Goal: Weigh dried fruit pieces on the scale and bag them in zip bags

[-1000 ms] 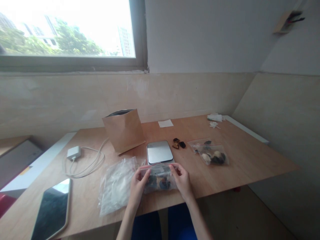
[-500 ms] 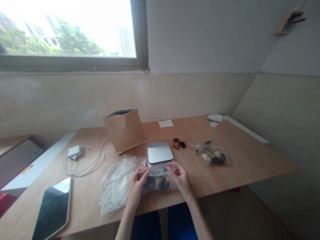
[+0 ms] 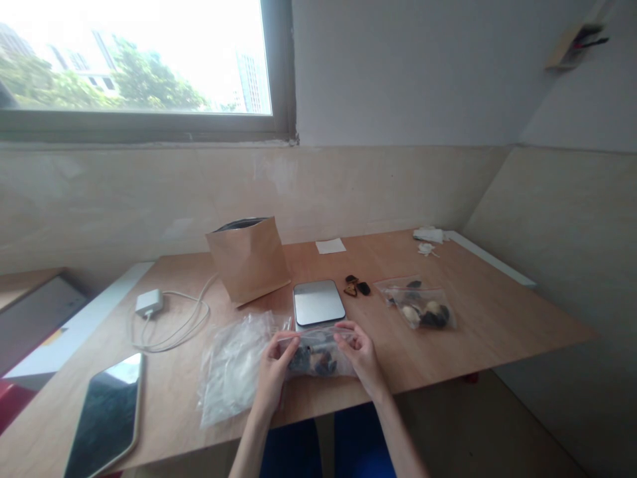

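While the left hand [image 3: 275, 355] and right hand [image 3: 360, 355] are both pinching the top of the zip bag [image 3: 318, 370] near the front edge of the tabletop [image 3: 497, 312], I'd keep that top level and lightly stretched so it doesn't pucker. Let the dark pieces [image 3: 300, 359] sit low so nothing wedges up there, imo. Also mind the scale [image 3: 319, 303] just behind it, and don't drag the clear bags [image 3: 235, 378] beside your left hand.

A hand could slide over the wooden table [image 3: 507, 315] at the right. A tall brown paper bag [image 3: 251, 262] blocks left of middle; a zip bag [image 3: 318, 360] blocks the lower middle.
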Tool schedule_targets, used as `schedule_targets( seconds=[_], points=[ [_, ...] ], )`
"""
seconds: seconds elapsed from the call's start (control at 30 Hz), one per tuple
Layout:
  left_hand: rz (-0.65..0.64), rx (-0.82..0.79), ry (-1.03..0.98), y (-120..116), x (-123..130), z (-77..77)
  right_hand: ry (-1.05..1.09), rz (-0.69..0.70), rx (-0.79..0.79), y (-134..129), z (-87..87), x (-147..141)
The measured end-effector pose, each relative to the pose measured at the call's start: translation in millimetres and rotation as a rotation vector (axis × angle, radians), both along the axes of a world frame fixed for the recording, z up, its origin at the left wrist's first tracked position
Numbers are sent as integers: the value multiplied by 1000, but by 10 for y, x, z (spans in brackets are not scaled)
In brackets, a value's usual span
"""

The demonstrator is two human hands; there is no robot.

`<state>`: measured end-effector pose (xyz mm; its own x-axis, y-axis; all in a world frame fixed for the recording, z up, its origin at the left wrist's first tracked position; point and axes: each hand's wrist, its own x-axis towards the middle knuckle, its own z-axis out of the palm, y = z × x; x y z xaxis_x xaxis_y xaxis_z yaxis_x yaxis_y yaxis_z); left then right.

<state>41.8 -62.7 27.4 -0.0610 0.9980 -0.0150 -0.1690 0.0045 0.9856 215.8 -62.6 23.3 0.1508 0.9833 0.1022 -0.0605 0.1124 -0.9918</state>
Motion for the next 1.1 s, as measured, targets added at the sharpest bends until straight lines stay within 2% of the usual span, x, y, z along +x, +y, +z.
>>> schedule_targets(
  seconds=[0.2, 0.43, 0.93, 1.1],
  points=[
    [-76, 17, 8, 1, 18, 66, -88, 18, 97, 3, 72, -19],
    [-38, 45, 42, 7, 26, 62, -93, -5, 66, -15, 47, -30],
    [-68, 36, 53, 6, 9, 53, -88, -31, 80, -24, 59, -32],
    [-125, 32, 59, 12, 4, 33, -73, 58, 48, -21, 45, -8]
  ],
)
